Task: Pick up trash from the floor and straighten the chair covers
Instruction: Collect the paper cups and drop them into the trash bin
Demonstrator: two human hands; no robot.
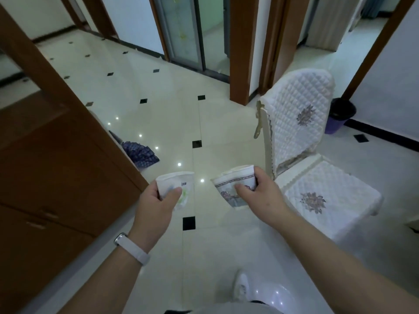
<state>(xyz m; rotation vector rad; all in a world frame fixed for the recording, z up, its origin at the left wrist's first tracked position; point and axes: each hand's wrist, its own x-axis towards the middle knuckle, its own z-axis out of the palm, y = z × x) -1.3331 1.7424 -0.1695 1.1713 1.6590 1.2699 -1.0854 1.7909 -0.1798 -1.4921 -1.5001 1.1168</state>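
Note:
My left hand grips a squashed white paper cup with green print, held above the floor. My right hand grips a second crushed paper cup with a purple patterned band. To the right stands a chair with a white quilted back cover and a matching seat cover, each with a purple flower motif. The chair is just right of my right hand. Behind the chair, by the wall, stands a purple trash bin lined with a black bag.
A brown wooden cabinet fills the left side. A folded blue umbrella lies on the glossy tiled floor beside it. Wooden door frames and a glass sliding door stand at the back. My white shoe shows below.

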